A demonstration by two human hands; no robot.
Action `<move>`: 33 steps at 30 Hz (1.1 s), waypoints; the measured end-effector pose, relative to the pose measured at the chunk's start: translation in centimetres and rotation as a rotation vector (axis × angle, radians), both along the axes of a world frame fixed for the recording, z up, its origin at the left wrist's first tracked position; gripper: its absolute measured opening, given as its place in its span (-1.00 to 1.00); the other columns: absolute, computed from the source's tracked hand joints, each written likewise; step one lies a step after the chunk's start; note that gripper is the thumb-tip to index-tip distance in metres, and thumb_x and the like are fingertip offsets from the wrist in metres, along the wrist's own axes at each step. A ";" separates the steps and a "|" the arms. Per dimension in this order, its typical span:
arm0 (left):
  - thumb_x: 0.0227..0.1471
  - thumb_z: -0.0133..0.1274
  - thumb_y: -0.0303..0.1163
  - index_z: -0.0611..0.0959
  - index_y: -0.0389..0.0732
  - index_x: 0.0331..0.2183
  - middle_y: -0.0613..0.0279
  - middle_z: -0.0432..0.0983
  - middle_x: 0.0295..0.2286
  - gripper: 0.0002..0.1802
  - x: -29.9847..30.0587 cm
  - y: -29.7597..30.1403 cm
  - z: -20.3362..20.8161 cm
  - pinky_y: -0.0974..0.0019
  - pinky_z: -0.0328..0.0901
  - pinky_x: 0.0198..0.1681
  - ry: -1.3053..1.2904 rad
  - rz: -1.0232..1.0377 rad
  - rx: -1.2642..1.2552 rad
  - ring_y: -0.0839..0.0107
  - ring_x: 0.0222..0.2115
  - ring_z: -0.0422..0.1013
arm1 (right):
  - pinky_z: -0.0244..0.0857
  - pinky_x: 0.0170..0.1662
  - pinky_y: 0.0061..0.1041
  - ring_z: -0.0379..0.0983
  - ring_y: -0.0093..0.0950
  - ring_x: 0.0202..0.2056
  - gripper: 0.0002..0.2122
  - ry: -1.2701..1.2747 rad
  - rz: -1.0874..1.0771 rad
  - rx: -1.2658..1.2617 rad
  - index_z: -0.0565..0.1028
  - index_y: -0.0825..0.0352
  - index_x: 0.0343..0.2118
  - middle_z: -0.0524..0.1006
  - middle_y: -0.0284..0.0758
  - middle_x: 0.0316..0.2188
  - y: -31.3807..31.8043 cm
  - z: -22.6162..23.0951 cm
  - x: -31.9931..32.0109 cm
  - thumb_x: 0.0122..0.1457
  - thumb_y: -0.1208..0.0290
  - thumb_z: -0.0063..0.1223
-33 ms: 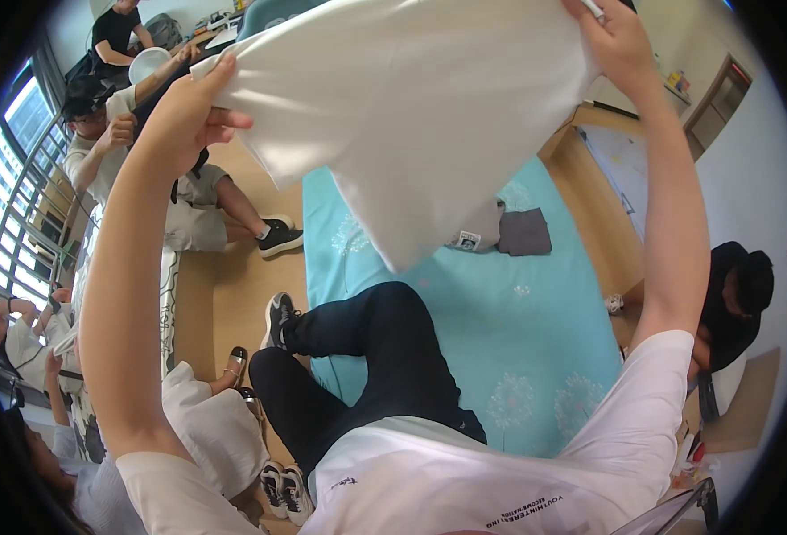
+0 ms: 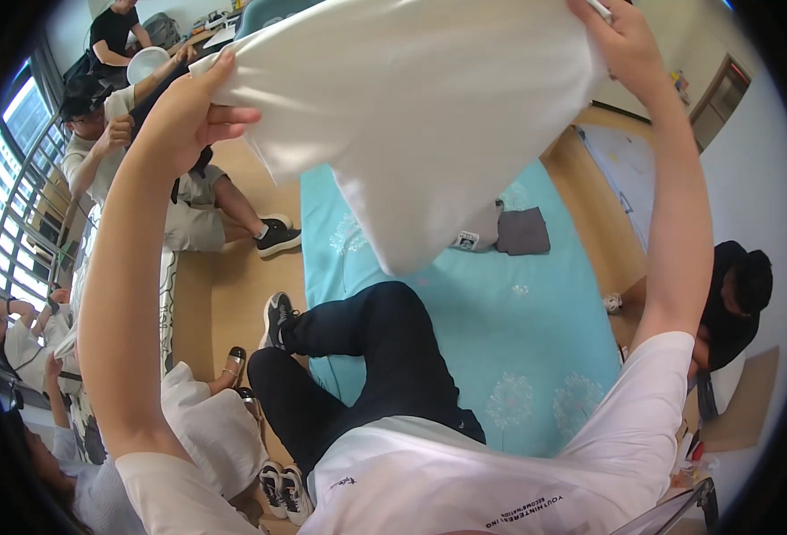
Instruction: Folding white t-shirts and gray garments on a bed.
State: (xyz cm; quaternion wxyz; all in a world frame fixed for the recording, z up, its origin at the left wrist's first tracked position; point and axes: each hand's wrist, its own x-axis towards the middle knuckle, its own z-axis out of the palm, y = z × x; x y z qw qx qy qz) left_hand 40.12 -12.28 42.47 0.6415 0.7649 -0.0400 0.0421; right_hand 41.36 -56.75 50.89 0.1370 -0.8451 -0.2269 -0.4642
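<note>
Teal bedsheet (image 2: 536,330) below, raised hands (both) grip white cloth (image 2: 411,107)

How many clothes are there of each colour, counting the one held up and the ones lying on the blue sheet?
White: 1, the white garment held up by the left hand and right hand
Grey: 2, the light grey folded garment and the dark grey folded garment on the turquoise sheet
Total: 3

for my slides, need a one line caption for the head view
Left hand and right hand hold up a white cloth above a turquoise bed sheet.
</note>
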 end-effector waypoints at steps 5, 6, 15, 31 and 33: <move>0.27 -0.03 0.03 0.42 -0.41 0.09 -0.08 0.53 -0.11 -0.33 0.9 -1.6 -3.2 0.22 0.53 -0.14 0.135 0.013 -0.039 0.16 -0.23 0.60 | 0.22 -0.48 -0.58 0.38 -0.63 -0.53 -0.75 0.648 0.199 0.171 0.54 0.33 -0.17 0.49 -0.38 -0.54 -2.0 -0.7 -0.9 0.30 0.22 0.06; 0.27 -0.03 0.03 0.42 -0.44 0.07 -0.11 0.53 -0.12 -0.32 1.3 -2.0 -4.0 0.21 0.50 -0.08 0.177 0.032 -0.020 0.14 -0.23 0.59 | 0.16 -0.57 -0.71 0.31 -0.81 -0.58 -0.71 0.732 0.215 0.155 0.53 0.31 -0.13 0.48 -0.58 -0.53 -2.6 -1.2 -0.4 0.31 0.17 0.05; 0.24 0.02 0.02 0.44 -0.44 0.04 -0.05 0.53 -0.15 -0.33 7.5 -4.1 -6.0 0.28 0.49 -0.10 0.067 0.097 -0.144 0.23 -0.29 0.59 | 0.31 -0.54 -0.48 0.38 -0.54 -0.62 -0.64 0.599 -0.070 0.020 0.53 0.25 -0.03 0.50 -0.34 -0.57 -4.2 -3.8 7.7 0.28 0.08 0.03; 0.26 0.04 -0.06 0.64 -0.33 -0.13 0.30 0.59 -0.37 -0.52 -2.5 -8.5 -6.2 0.38 0.30 -0.22 -0.014 0.221 0.072 0.58 -0.34 0.40 | 0.38 -0.11 -0.54 0.52 -0.49 -0.19 -0.74 0.327 -0.031 -0.078 0.53 0.47 -0.05 0.62 -0.22 -0.23 -10.8 -1.7 -16.9 0.20 0.60 0.00; 0.24 0.07 -0.30 0.61 -0.31 -0.14 0.24 0.56 -0.33 -0.73 -4.8 -4.9 -15.5 0.33 0.32 -0.17 -0.151 -0.178 0.240 0.51 -0.29 0.39 | 0.39 -0.05 -0.36 0.56 -0.27 -0.18 -0.68 0.711 -0.104 -0.004 0.57 0.43 -0.13 0.61 -0.13 -0.24 -8.5 -6.0 -22.4 -0.01 0.68 0.10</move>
